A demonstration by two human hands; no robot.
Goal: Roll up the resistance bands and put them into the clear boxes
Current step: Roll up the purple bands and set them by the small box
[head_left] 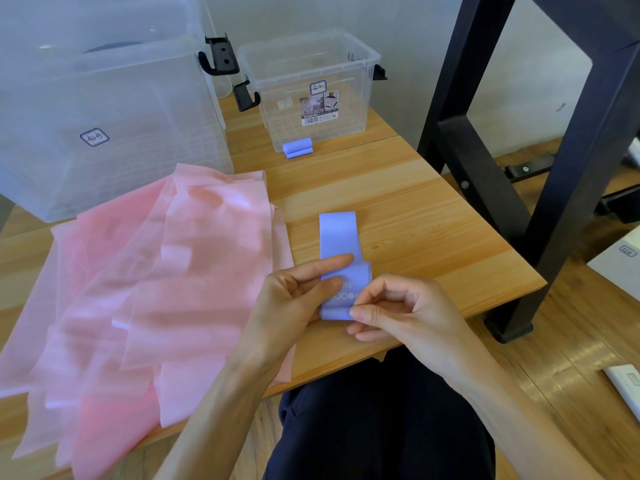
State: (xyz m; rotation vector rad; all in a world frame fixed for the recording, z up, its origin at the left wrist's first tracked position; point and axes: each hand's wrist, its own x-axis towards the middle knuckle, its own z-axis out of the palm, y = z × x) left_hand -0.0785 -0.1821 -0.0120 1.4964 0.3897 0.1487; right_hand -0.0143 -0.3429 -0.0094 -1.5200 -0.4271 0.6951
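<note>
Lying flat on the desk (415, 209), a blue band (338, 237) stretches away from the person, its near end turned over into a small roll at the desk's front edge. The left hand (294, 299) grips that end from the left: its thumb presses on the printed face and its index finger lies straight across the band just above. The right hand (405, 313) meets it from the right, with thumb and index finger pinching the roll's right edge and the other fingers curled loosely below.

A heap of pink bands (156, 289) spreads over the desk to the left of the blue band, touching the left wrist and hanging over the desk's front edge. Beyond the blue band, toward the wall, stands a small box (311, 81), clear, lid off, with black latches (244, 95) hanging at its sides and a label on its front. A rolled blue band (298, 147) lies on the desk, touching the foot of that box's front wall. A big box (104, 98), also clear, stands to the left of the small box, behind the pink heap.

A black frame (519, 150) rises from the floor to the right of the desk. The person's dark-clad lap (381, 427) shows below the desk's front edge.
</note>
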